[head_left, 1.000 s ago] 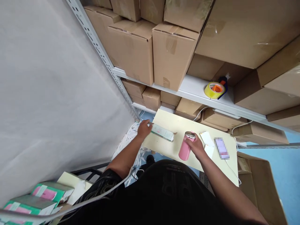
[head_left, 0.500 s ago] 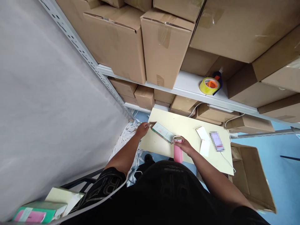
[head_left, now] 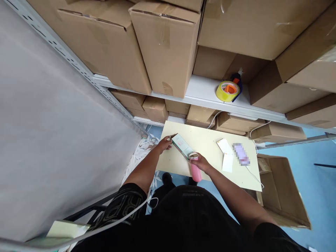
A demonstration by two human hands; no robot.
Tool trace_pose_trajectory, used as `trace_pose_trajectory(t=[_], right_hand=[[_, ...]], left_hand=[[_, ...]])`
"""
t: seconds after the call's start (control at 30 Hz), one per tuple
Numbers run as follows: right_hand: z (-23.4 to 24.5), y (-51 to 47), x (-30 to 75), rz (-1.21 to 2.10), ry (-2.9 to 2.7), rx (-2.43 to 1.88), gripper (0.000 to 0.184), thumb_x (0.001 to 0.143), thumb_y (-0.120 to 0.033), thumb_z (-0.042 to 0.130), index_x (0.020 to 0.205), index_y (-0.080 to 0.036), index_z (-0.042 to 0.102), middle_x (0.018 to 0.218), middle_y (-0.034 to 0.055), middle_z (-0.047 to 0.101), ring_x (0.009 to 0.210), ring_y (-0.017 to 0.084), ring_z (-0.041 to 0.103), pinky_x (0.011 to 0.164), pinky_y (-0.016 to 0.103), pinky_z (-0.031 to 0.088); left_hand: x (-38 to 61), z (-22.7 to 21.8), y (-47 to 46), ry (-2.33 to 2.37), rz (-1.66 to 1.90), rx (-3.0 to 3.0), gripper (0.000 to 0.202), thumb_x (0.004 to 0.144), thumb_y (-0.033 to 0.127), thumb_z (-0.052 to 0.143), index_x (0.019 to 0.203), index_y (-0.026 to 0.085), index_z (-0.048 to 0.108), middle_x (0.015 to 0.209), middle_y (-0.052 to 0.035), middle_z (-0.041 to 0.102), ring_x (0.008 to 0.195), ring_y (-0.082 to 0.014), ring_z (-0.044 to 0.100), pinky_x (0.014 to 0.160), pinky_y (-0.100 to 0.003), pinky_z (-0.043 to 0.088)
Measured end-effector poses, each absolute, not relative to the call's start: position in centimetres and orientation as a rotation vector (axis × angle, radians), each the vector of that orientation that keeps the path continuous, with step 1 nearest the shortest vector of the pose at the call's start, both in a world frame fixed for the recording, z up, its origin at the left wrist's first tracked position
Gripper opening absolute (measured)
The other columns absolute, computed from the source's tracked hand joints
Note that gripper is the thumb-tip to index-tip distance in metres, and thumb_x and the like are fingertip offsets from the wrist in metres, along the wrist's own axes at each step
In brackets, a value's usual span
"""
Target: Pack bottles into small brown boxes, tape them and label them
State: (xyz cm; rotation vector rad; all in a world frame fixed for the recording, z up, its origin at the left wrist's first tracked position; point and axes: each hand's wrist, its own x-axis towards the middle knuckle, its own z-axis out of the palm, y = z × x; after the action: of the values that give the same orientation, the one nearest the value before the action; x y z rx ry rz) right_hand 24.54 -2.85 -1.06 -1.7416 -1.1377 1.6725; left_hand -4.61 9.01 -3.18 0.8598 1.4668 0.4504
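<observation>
A slim pale green and white carton (head_left: pixel 183 146) lies slantwise over the table, its far-left end flap standing open. At that end my left hand (head_left: pixel 165 144) has its fingers closed on the edge of the carton. My right hand (head_left: pixel 201 163) is wrapped round a pink bottle (head_left: pixel 195 172) with a shiny silver top, held tilted at the table's front edge. The bottle's top is against or just in front of the carton's near end; whether they touch I cannot tell.
On the cream table (head_left: pixel 204 140) lie white papers or cards (head_left: pixel 226 154) and a blurred purple phone-like object (head_left: pixel 240 154) with a cable. Shelves of cardboard boxes (head_left: pixel 165 45) rise behind, with yellow tape (head_left: pixel 225 91). An open carton (head_left: pixel 282 189) stands right; paper shreds (head_left: pixel 133 159) lie left.
My left hand has moved right, onto the carton's open end. The bottle in my right hand has tilted and shifted slightly left. The whole view has swung a little.
</observation>
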Motion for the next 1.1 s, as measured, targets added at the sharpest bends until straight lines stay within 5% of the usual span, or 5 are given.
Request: trace_pose_trajectory(t=[0.13, 0.37, 0.53, 0.7, 1.1], right_hand=[[-1.5, -2.2, 24.7, 1.634, -1.123, -1.760, 0.061, 0.060, -0.041, 0.087, 0.116, -0.024, 0.069, 0.108, 0.0028, 0.076, 0.108, 0.029, 0.069, 0.105, 0.049, 0.049], [-1.6, -1.2, 27.0, 1.621, -1.074, -1.855, 0.055, 0.064, -0.040, 0.082, 0.115, -0.023, 0.068, 0.107, 0.0037, 0.076, 0.105, 0.030, 0.070, 0.098, 0.046, 0.052], [-1.6, -0.6, 27.0, 1.676, -1.107, -1.782, 0.057, 0.064, -0.038, 0.082, 0.117, -0.023, 0.068, 0.111, 0.0032, 0.076, 0.107, 0.029, 0.070, 0.100, 0.044, 0.052], [-0.3, 0.2, 25.6, 1.651, -1.185, -1.717, 0.052, 0.065, -0.039, 0.081, 0.112, -0.023, 0.068, 0.106, 0.0024, 0.077, 0.102, 0.027, 0.071, 0.095, 0.042, 0.054], [7.4, -1.4, 28.6, 1.244, -1.179, -1.591, 0.051, 0.072, -0.044, 0.079, 0.115, -0.021, 0.065, 0.104, 0.0052, 0.074, 0.095, 0.026, 0.070, 0.086, 0.039, 0.056]], left_hand=[[-2.8, -3.1, 9.2, 1.529, 0.450, 0.895, 0.053, 0.081, 0.045, 0.075, 0.124, 0.020, 0.057, 0.086, -0.0036, 0.068, 0.071, -0.0161, 0.064, 0.065, -0.027, 0.051], [-1.5, -0.3, 8.6, 1.505, 0.663, 1.091, 0.029, 0.081, 0.041, 0.072, 0.093, 0.021, 0.056, 0.109, -0.0056, 0.069, 0.101, -0.0198, 0.063, 0.087, -0.029, 0.051], [-0.7, 5.2, 6.3, 1.336, 0.871, 1.485, 0.032, 0.086, 0.039, 0.068, 0.110, 0.020, 0.060, 0.126, -0.0077, 0.066, 0.108, -0.0205, 0.063, 0.092, -0.031, 0.051], [0.5, 9.6, 4.0, 1.307, 0.668, 2.109, 0.029, 0.094, 0.041, 0.066, 0.116, 0.022, 0.064, 0.113, -0.0051, 0.069, 0.098, -0.0195, 0.067, 0.087, -0.031, 0.052], [1.1, 10.6, 3.2, 1.538, 0.540, 2.371, 0.030, 0.108, 0.042, 0.043, 0.117, 0.022, 0.065, 0.106, -0.0051, 0.073, 0.093, -0.0197, 0.070, 0.078, -0.029, 0.050]])
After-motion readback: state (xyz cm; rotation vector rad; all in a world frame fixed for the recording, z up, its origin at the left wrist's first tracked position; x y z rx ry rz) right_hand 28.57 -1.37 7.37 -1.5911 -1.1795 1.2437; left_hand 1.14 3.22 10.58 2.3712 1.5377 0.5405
